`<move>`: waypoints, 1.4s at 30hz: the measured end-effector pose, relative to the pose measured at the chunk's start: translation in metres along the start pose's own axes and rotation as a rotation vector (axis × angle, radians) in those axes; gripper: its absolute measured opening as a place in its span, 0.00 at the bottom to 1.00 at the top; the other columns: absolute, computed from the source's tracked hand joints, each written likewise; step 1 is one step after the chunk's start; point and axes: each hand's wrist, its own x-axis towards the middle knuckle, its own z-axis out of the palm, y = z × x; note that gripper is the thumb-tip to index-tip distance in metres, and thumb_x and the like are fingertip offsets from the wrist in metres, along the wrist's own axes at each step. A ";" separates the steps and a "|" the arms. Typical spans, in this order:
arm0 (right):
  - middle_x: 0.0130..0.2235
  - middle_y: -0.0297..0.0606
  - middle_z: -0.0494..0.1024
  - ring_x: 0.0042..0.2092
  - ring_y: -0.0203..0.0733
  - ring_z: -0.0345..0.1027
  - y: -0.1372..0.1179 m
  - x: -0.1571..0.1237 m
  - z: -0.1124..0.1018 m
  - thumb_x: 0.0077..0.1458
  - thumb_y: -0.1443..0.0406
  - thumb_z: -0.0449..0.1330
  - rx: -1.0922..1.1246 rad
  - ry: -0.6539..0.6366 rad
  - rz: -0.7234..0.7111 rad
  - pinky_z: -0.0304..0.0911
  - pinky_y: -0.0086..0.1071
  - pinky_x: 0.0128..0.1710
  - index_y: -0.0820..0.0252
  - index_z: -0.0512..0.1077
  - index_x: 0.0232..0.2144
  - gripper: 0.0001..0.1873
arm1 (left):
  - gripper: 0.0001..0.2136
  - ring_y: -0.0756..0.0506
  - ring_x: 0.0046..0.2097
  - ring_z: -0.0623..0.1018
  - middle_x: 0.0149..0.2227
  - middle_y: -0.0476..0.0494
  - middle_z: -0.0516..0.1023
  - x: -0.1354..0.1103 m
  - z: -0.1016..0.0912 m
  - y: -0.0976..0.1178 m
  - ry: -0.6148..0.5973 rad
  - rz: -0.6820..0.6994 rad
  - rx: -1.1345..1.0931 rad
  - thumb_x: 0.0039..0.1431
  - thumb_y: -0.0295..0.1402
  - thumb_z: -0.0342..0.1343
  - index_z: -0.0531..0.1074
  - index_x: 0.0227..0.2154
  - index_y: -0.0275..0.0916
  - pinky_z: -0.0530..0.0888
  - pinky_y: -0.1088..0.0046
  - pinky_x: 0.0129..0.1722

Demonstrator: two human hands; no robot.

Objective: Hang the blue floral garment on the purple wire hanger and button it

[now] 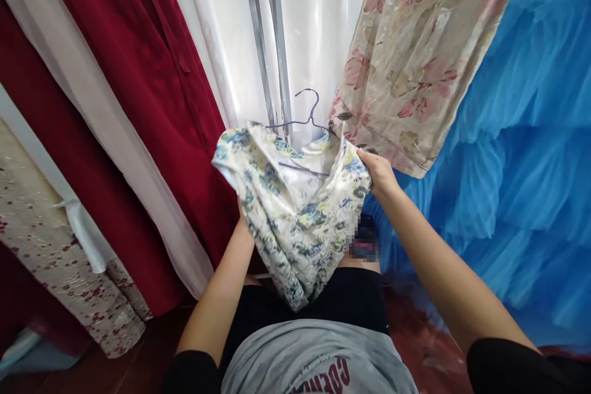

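A white V-neck garment with a blue, green and yellow flower print is held up in front of me, its lower end narrowing in folds over my lap. Inside its neckline sits a thin purple hanger, with the hook sticking up. My right hand is closed on the garment's shoulder edge at the right, thumb and fingers pinching the cloth. At the opposite side, my left hand grips the garment from behind; its fingers are mostly hidden by the fabric.
Dark red cloth and pale lengths hang on the left, beside a beige fabric with red specks. Behind the hanger are white drapes and grey metal poles. A pink-flowered fabric and ruffled blue tulle hang right.
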 end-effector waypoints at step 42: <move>0.17 0.31 0.71 0.18 0.36 0.59 0.091 -0.189 0.058 0.54 0.54 0.66 -0.255 -0.377 0.195 0.51 0.29 0.20 0.56 0.68 0.21 0.18 | 0.12 0.37 0.52 0.76 0.47 0.39 0.76 -0.149 0.023 -0.118 0.152 0.229 0.150 0.57 0.34 0.61 0.71 0.45 0.47 0.71 0.60 0.55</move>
